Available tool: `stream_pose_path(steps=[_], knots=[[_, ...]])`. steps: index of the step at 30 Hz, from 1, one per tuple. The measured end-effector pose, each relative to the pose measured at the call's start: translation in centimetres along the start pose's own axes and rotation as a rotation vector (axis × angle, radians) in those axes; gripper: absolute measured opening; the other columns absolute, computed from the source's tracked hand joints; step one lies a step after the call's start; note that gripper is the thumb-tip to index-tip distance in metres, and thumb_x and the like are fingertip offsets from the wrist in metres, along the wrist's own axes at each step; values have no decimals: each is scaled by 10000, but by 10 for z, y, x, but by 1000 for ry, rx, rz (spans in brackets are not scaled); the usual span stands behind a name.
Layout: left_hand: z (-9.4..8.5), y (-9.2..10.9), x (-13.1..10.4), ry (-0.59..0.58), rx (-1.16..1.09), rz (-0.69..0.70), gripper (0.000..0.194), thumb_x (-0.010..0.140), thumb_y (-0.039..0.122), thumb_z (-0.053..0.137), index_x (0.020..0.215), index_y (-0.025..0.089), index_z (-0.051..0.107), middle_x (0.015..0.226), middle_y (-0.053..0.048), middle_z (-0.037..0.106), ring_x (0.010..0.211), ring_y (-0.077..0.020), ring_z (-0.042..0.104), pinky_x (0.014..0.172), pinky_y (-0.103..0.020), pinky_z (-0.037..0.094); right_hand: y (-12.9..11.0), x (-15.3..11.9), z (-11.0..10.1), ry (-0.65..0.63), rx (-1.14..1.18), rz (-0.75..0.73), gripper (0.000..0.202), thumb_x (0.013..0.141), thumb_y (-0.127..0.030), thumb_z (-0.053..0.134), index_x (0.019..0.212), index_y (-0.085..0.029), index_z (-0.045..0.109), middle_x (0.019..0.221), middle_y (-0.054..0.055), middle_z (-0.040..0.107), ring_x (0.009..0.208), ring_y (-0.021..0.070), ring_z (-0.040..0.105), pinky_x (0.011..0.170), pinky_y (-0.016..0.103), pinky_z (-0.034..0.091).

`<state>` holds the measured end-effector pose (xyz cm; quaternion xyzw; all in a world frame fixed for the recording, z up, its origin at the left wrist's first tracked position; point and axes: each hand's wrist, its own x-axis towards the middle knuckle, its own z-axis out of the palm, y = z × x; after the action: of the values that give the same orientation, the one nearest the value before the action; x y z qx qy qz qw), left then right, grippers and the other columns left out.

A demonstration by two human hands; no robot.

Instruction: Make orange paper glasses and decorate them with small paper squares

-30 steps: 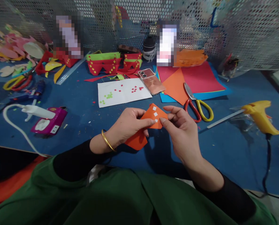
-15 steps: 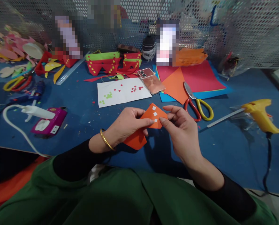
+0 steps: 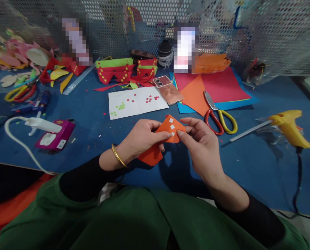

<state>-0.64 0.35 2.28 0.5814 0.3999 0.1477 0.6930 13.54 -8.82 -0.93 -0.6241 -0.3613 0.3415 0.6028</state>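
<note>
An orange paper piece (image 3: 152,155) with small white squares on its upper part is held between both hands above the blue table. My left hand (image 3: 141,138) grips it from the left, thumb on top beside the lowest white square. At its right edge my right hand (image 3: 203,146) pinches the paper between thumb and fingers. Beyond them lies a white sheet (image 3: 136,107) with small red and green squares, with a brown phone (image 3: 169,93) over its right corner.
Scissors (image 3: 214,114) and a yellow glue gun (image 3: 287,126) lie to the right. A purple power strip (image 3: 66,133) with a white plug is at left. Coloured sheets (image 3: 214,85) and red paper shapes (image 3: 114,74) are at the back of the blue table (image 3: 264,166).
</note>
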Motion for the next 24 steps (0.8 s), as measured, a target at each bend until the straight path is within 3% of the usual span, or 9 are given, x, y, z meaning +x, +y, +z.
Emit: stream_pose_path(steps=[6, 11, 16, 21, 24], knots=[[0, 1, -2, -27, 5, 4, 55, 828, 157, 704, 841, 106, 691, 564, 33, 642, 463, -80, 624, 479, -165, 486, 1, 0, -1, -6, -24, 25, 367, 770, -320, 771, 1095, -212, 637, 868, 9, 718, 807, 172, 666, 783, 361, 543], [-8, -1, 0, -63, -11, 66, 171, 800, 225, 752, 927, 124, 700, 793, -34, 754, 664, -140, 722, 618, -232, 566, 0, 3, -3, 58, 32, 15, 392, 759, -337, 796, 1101, -208, 654, 833, -6, 705, 763, 148, 649, 748, 324, 540], [-13, 0, -1, 15, 69, 123, 123, 840, 246, 705, 796, 132, 712, 747, -42, 765, 682, -131, 711, 654, -228, 549, -3, 8, -2, 89, 114, -9, 335, 769, -388, 786, 1024, -204, 670, 800, -7, 693, 722, 138, 646, 674, 293, 540], [-10, 2, -4, 27, 105, 139, 110, 846, 193, 695, 757, 133, 720, 707, -28, 761, 634, -105, 694, 633, -199, 536, 0, 9, -1, 23, 109, 29, 444, 709, -379, 836, 1072, -208, 645, 926, 29, 739, 793, 175, 695, 744, 343, 575], [-8, 4, -4, 34, 124, 134, 124, 843, 154, 686, 724, 134, 717, 668, -18, 749, 598, -96, 682, 615, -187, 532, 2, 9, 0, 14, 101, 27, 409, 704, -348, 822, 1042, -201, 647, 934, 32, 747, 800, 181, 707, 754, 348, 578]])
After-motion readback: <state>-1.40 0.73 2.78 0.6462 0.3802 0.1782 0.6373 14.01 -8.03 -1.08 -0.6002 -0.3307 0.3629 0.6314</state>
